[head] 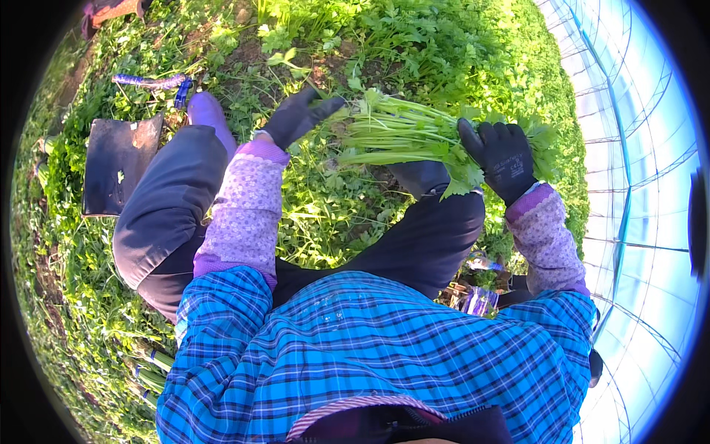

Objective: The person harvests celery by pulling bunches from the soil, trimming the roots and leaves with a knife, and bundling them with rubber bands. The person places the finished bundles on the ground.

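My right hand (502, 158), in a black glove bearing writing, grips a bunch of leafy celery (402, 130) near its leafy end. The bunch lies sideways, its pale stalk ends pointing left and its leaves spreading around and behind the glove. My left hand (299, 116), also black-gloved, is just left of those stalk ends, apart from them. Between its thumb and fingers is a thin leafy stalk (297, 67) that sticks out up and to the left. Its lower end is hidden by the glove.
Growing celery plants (421, 44) stand ahead. A dark curved sheet (119, 166) and a bundle of blue-and-white ties (152, 82) lie left. Tied celery bunches (152, 372) lie lower left. Plastic greenhouse film (638, 211) rises at right. More purple packaging (480, 301) sits by my right knee.
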Tool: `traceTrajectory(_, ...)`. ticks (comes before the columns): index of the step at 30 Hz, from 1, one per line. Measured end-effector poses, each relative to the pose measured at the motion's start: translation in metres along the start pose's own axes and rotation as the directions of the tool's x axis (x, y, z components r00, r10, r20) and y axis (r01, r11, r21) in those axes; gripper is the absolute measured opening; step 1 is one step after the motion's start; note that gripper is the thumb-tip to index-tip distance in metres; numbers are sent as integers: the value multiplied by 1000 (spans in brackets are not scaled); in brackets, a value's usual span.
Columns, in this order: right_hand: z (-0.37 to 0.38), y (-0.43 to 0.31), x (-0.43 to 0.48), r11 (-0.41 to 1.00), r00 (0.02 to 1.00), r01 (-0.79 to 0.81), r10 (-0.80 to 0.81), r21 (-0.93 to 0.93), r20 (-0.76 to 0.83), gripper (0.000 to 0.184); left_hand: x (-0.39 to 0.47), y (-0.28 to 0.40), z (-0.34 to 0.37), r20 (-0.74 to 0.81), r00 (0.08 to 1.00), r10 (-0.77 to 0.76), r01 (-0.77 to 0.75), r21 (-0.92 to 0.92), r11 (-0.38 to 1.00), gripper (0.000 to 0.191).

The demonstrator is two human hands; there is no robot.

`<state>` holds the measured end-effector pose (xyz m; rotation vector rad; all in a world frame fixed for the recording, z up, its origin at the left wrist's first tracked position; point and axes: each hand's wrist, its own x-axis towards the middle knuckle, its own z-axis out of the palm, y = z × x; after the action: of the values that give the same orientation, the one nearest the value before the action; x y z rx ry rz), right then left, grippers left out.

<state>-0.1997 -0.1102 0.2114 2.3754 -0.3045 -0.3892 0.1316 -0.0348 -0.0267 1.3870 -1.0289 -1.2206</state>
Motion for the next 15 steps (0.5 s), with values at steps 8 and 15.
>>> traceTrajectory(8,-10,-9,23,993,993,116,-115,28,-27,64,12,-91,58,-185,957,223,-61,623,780,30)
traceTrajectory(15,-22,27,1,997,993,33,-41,-73,-113,57,-2,-62,-44,-213,947,-242,322,610,724,61)
